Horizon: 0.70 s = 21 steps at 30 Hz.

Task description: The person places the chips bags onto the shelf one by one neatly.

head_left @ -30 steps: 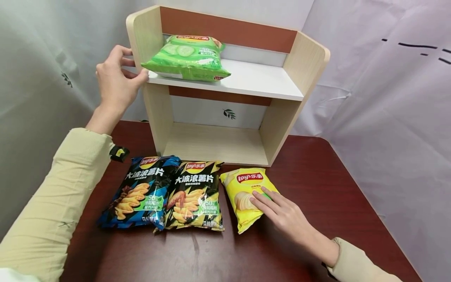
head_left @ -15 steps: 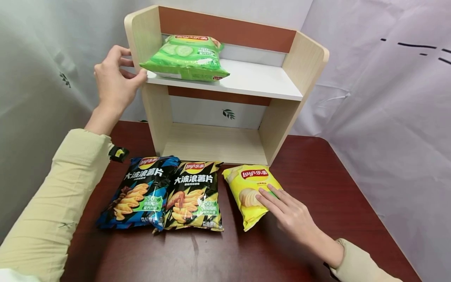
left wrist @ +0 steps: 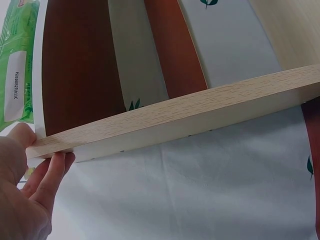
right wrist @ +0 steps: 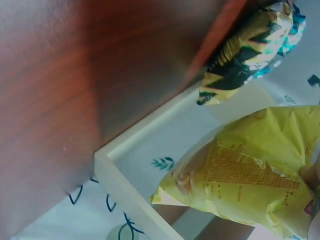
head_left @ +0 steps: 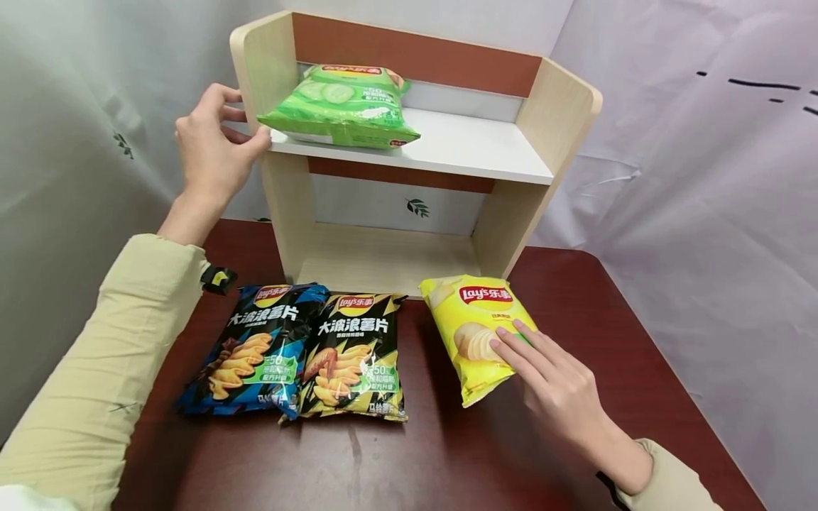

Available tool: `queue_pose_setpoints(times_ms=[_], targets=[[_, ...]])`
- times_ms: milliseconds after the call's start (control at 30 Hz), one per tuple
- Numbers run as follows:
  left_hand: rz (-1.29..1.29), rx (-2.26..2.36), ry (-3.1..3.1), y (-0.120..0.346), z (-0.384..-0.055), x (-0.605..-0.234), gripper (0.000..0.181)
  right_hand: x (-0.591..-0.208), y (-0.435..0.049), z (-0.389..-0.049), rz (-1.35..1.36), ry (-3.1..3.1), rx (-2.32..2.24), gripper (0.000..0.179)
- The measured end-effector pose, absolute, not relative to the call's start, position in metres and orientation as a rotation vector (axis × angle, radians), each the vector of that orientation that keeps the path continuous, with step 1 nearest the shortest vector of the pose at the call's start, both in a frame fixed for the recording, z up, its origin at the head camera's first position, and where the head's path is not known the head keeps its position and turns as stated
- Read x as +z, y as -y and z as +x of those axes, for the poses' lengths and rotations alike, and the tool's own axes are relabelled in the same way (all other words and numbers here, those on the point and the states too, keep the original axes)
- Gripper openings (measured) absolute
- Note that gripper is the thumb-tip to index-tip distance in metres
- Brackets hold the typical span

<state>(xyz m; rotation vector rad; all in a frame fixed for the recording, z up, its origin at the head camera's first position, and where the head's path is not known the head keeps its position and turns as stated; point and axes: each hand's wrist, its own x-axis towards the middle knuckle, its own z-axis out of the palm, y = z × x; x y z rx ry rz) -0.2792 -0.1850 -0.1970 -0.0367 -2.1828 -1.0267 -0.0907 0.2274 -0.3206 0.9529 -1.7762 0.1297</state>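
My left hand (head_left: 217, 145) grips the left side panel of a small wooden shelf (head_left: 562, 113); in the left wrist view its thumb and fingers lie on either side of the panel's edge (left wrist: 190, 102). My right hand (head_left: 565, 387) holds a yellow bag of potato chips (head_left: 469, 337) by its right side, fingers across the front and the thumb hidden behind. The right wrist view shows the printed back of this yellow bag (right wrist: 240, 175), raised from the table before the shelf's lower right corner. On the upper board, at its left end, sits a green bag of chips (head_left: 345, 106).
A blue-and-black chip bag (head_left: 252, 355) and a black-and-yellow one (head_left: 351, 355) lie side by side on the dark red table (head_left: 358, 468), in front of the shelf. White curtains (head_left: 709, 234) hang close around the table.
My right hand has lifted the yellow chip bag and carried it to the right and towards the shelf. My left hand stays at the shelf's side panel.
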Motion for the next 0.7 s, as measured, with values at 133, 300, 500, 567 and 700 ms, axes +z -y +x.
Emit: queue_pose_setpoints(times_ms=[133,300,500,567,700], targets=[[-0.033,-1.025,2.178,0.184,-0.280,-0.197,0.037,-0.312,-0.227,-0.091,0.951,1.740,0.143,0.029],[-0.026,-1.012,2.185,0.185,-0.280,-0.198,0.038,-0.302,-0.224,-0.093,0.972,1.683,0.159,0.028],[-0.024,-1.004,2.185,0.185,-0.280,-0.197,0.038,-0.289,-0.218,-0.093,0.989,1.604,0.187,0.025],[-0.025,-1.009,2.180,0.185,-0.281,-0.197,0.037,-0.286,-0.215,-0.093,0.996,1.573,0.188,0.023],[-0.029,-1.010,2.175,0.184,-0.281,-0.197,0.036,-0.279,-0.209,-0.092,1.007,1.498,0.186,0.020]])
